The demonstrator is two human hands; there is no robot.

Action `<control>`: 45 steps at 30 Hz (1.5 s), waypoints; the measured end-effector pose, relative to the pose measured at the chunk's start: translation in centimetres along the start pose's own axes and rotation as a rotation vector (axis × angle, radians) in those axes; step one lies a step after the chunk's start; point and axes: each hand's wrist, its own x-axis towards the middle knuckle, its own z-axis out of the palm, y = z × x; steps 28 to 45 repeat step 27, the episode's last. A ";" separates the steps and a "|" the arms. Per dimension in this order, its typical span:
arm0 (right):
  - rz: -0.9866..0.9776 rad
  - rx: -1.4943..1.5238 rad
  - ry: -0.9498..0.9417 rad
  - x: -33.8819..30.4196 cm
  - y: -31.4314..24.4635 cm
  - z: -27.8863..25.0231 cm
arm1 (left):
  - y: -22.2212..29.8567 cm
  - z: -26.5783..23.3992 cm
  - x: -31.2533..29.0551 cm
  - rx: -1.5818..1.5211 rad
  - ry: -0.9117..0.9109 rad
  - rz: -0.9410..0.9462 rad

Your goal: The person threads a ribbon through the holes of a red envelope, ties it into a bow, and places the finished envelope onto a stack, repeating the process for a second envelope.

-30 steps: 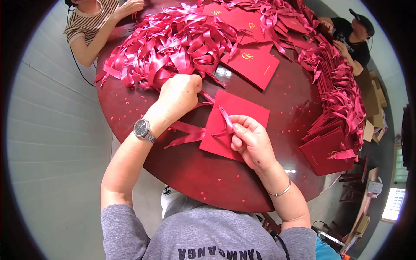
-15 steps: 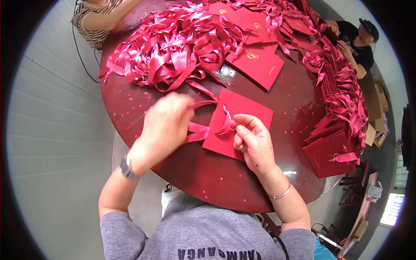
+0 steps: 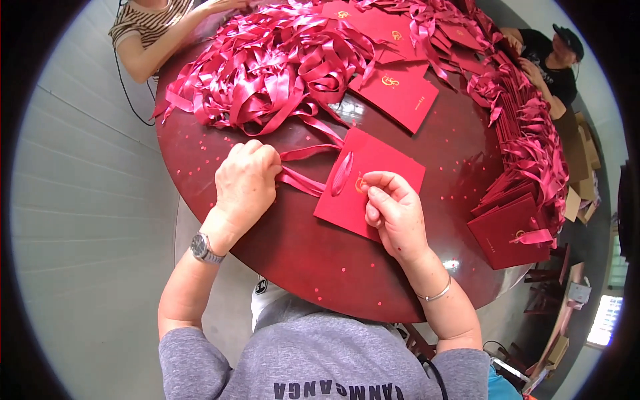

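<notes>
A red paper gift bag (image 3: 353, 210) lies flat and tilted on the table in front of me. Through its upper edge runs a pink satin ribbon (image 3: 301, 181), and a short loop of it lies across the bag's face. On the left, my left hand (image 3: 245, 177), with a wristwatch, is closed around the ribbon's two strands, which stretch from the bag to the fingers. My right hand (image 3: 399, 217) hovers over the bag's right part, beside its gold emblem, thumb and forefinger pinched together. Whatever is between those fingertips, if anything, is too small to make out.
A large heap of loose pink ribbons (image 3: 267, 80) covers the far left of the round dark red table (image 3: 320, 267). More red bags (image 3: 400, 100) lie beyond mine. A long row of ribboned bags (image 3: 517, 160) lines the right edge. Two people (image 3: 550, 67) work across the table.
My left hand has moved slightly left and settled, and the ribbon strands are drawn straighter. The loop on the bag is smaller. My right hand stays nearly in place.
</notes>
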 end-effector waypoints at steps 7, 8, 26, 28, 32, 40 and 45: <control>0.029 -0.128 -0.019 0.1 -0.2 0.1 | -1.3 -0.6 0.0 0.032 0.267 0.009; 0.023 -0.135 -0.017 0.2 -0.2 0.0 | -1.0 -1.3 -0.6 -0.025 0.318 -0.034; -0.484 -1.556 0.031 4.6 -4.8 -1.9 | 8.5 -0.3 -8.5 -0.268 0.000 0.030; -0.237 -1.580 -0.036 5.0 -5.1 -1.5 | 8.4 -0.3 -8.5 -0.301 0.009 0.022; -0.237 -1.580 -0.036 5.0 -5.1 -1.5 | 8.4 -0.3 -8.5 -0.301 0.009 0.022; -0.237 -1.580 -0.036 5.0 -5.1 -1.5 | 8.4 -0.3 -8.5 -0.301 0.009 0.022; -0.237 -1.580 -0.036 5.0 -5.1 -1.5 | 8.4 -0.3 -8.5 -0.301 0.009 0.022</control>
